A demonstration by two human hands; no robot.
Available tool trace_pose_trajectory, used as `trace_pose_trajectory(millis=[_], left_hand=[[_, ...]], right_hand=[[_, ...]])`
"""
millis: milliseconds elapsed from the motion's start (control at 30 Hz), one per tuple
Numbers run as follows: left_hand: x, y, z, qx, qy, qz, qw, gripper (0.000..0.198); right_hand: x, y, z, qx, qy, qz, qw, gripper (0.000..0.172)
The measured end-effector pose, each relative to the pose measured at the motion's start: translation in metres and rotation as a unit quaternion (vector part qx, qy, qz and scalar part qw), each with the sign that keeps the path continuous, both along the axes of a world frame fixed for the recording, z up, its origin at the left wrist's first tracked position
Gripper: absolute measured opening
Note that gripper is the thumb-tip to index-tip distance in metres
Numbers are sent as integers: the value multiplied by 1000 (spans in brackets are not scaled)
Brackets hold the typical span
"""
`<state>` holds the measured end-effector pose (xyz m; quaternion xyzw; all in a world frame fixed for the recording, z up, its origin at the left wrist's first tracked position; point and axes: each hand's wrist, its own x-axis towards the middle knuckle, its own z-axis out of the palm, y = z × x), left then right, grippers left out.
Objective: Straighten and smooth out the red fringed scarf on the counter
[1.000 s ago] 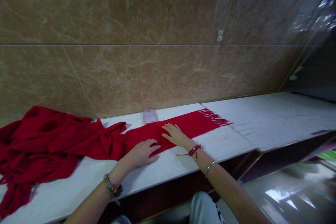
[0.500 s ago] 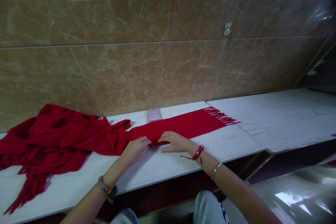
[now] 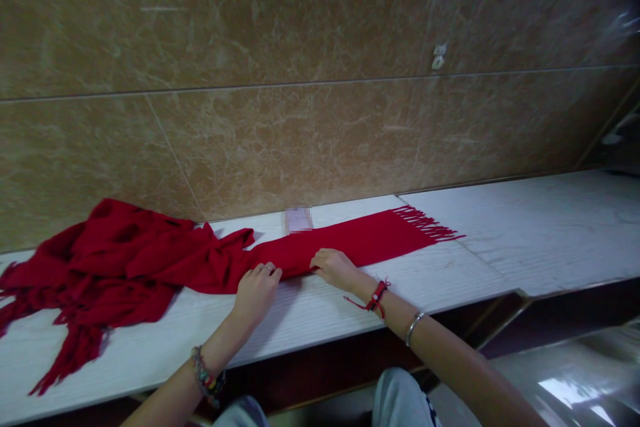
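Note:
A red fringed scarf (image 3: 370, 239) lies lengthwise on a white wood-grain counter (image 3: 505, 227). Its right part is a smooth, narrow strip ending in tassels, while the left part is a crumpled heap with more tassels hanging toward me. My left hand (image 3: 257, 290), wearing a ring, has its fingers curled over the scarf's near edge beside the heap. To the right, my right hand (image 3: 337, 267) pinches the same edge between bent fingers and thumb. A short stretch of folded edge shows between the hands. The fingertips are partly hidden.
A brown marble-patterned wall (image 3: 300, 140) rises along the counter's back. Against it lies a small pale pixelated item (image 3: 299, 219), just behind the scarf. Dark open compartments (image 3: 320, 360) are under the counter's front edge, above my knees (image 3: 403, 397).
My hands have moved slightly apart along the scarf's near edge. The right fingers and thumb have closed in from a wider spread. The view has shifted a little.

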<state>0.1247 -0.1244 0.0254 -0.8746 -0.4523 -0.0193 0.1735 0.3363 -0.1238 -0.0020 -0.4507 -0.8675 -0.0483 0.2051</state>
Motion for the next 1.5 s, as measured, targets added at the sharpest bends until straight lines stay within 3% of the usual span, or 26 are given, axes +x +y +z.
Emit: trace_pose_trajectory(millis=[100, 167, 300, 467, 767, 1100, 1200, 1500], left_hand=[[-4, -2, -1, -3, 3, 42, 999, 28], [-4, -4, -3, -9, 10, 37, 999, 27], [-3, -10, -6, -10, 19, 28, 999, 27], [-11, -13, -8, 9, 27, 78, 997, 29], [-16, -7, -14, 33, 6, 33, 999, 24], [-48, -11, -24, 28, 12, -87, 996, 33], [-51, -13, -23, 14, 8, -85, 996, 32], [-41, -11, -24, 10, -12, -46, 999, 23]], right_hand=[[-2, -2, -2, 11, 8, 28, 1000, 14], [-6, -3, -5, 28, 7, 43, 999, 21], [-12, -3, -10, 49, -36, 53, 997, 13], [-14, -3, -8, 54, -37, 32, 997, 9], [-16, -3, -10, 72, -37, 9, 997, 5], [-22, -9, -7, 93, -63, 82, 990, 12], [-24, -9, -7, 100, -79, 85, 988, 18], [-28, -7, -11, 114, -82, 54, 989, 17]])
